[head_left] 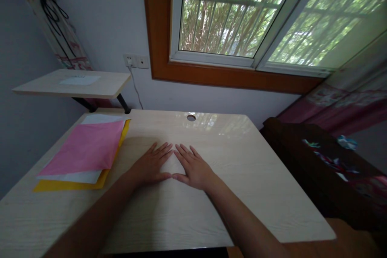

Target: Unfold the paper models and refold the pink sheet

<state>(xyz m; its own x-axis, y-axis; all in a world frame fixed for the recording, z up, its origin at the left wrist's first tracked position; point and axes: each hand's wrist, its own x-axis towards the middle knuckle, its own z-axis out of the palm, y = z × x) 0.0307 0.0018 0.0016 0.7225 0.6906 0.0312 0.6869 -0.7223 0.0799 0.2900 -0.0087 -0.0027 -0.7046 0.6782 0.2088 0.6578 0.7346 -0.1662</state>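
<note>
1. Resting palm down on the desk (256,161), the left hand (154,164) is lying unclenched, its spread fingers pointing between one and two o'clock.
2. At three o'clock from it, the right hand (193,168) is lying just as flat and loose, its fingers aiming toward eleven.
3. The two thumbs are meeting at their tips; whether the index fingertips are touching, I cannot tell.
4. Between nine and ten o'clock from the left hand, a pink sheet (86,147) is covering a white sheet (86,177), with a yellow sheet (68,186) showing underneath.
5. Toward ten o'clock, a raised shelf (110,83) is bearing a paper label (80,80).
</note>
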